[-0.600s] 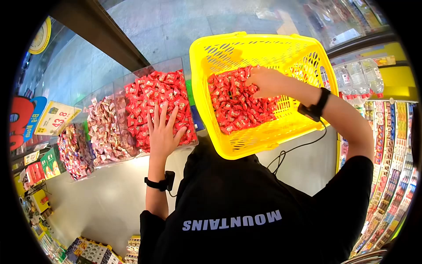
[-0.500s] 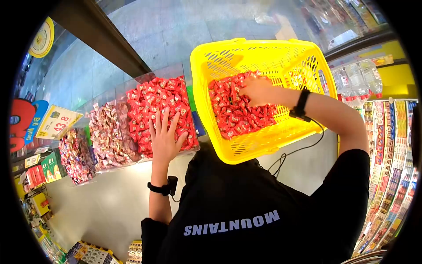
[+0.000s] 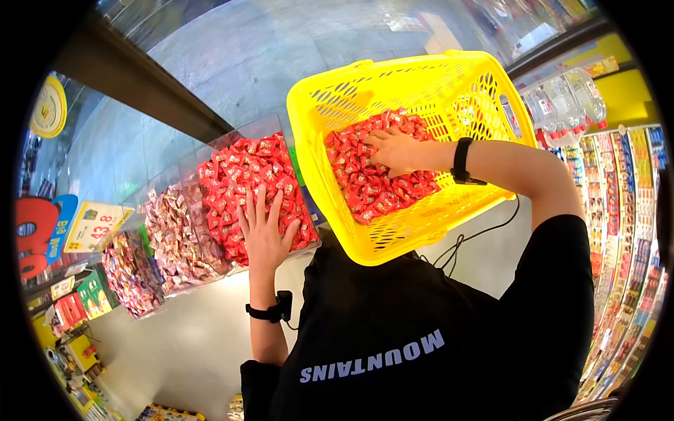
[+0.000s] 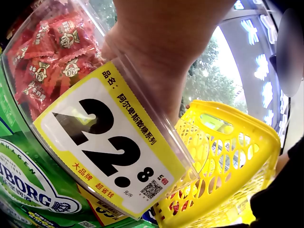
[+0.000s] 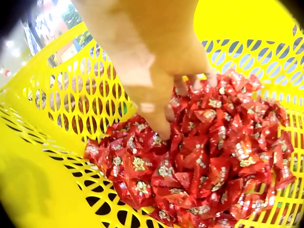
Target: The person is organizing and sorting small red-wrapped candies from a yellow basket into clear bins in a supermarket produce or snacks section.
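Observation:
My left hand (image 3: 265,235) rests with straight, spread fingers on red-wrapped candies (image 3: 242,172) filling a clear bin. In the left wrist view only its lower part shows, reaching over the bin wall behind a 22.8 price card (image 4: 104,142); its fingers are hidden there. Inside a yellow shopping basket (image 3: 306,126) my right hand (image 3: 401,153) lies spread over a heap of the same red candies (image 3: 382,193). The right wrist view shows that hand (image 5: 147,71) from above, its fingertips pushed down among the candies (image 5: 199,166).
Left of the red candies stand bins of pink-wrapped (image 3: 179,242) and mixed candies (image 3: 133,274), with a 43.8 price sign (image 3: 98,226) beyond. Bottled water (image 3: 562,105) stands right of the basket. A black cable (image 3: 477,235) hangs below it. Goods fill shelves (image 3: 618,231) at right.
My right hand has moved slightly left over the heap, and its fingers, bent before, now lie spread. The left hand stays on the bin's candies. The whole head view has turned a little.

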